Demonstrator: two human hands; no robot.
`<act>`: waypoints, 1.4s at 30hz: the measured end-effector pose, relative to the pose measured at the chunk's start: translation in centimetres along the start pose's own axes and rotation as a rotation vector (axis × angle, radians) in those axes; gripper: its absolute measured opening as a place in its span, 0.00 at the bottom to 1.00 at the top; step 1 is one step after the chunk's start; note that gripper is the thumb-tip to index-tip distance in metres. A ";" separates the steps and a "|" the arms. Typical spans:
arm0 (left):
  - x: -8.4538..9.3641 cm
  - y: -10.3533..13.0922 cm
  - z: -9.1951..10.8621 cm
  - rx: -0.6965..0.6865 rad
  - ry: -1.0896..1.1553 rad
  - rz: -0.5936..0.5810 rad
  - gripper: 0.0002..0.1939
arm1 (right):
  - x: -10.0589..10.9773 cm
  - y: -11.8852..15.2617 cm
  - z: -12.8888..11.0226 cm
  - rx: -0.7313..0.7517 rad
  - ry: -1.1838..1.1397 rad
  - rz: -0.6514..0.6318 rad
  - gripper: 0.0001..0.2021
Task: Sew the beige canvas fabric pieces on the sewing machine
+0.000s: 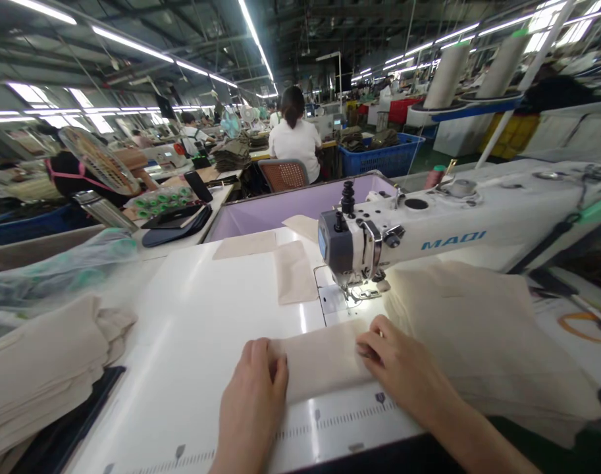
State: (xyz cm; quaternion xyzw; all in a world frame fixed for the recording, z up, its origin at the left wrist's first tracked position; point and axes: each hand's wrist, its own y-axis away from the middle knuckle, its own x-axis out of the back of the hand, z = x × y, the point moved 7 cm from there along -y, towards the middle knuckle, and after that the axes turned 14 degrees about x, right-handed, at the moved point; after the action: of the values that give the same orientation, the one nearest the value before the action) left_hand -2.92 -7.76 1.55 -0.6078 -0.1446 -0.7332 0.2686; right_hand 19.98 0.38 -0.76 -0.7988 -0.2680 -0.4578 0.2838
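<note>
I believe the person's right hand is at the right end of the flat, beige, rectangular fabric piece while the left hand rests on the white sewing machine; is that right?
Not quite: the head view shows the left hand at the left end of the fabric piece, not on the sewing machine. The right hand is at the right end, as you say.

Lit mostly from o/head by long tubes [132,44], plus daylight thru bright panes [31,94] at upper L of frame. Blown out at both, v. dim up in the roof [320,23]. Streaked w/ glare on the white tabletop [182,355], esp. L of ctr. Glows warm, localized, under the machine head [337,250]. Smeared at far L, esp. over the plastic bag [68,263]; a bit soft on pale cloth [320,362] too. Stretched & tilted nr edges, e.g. thread cones [447,76]. Fuzzy in far bkgd.
</note>
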 end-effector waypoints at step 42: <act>-4.0 -10.0 13.8 -0.892 0.233 -0.297 0.15 | 0.0 -0.5 -1.3 0.010 0.052 0.045 0.08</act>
State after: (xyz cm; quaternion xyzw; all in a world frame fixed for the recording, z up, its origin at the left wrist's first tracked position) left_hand 3.05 8.70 1.84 -0.5503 0.1297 -0.8173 -0.1113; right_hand 18.86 -0.19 -0.10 -0.7909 -0.2447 -0.4706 0.3051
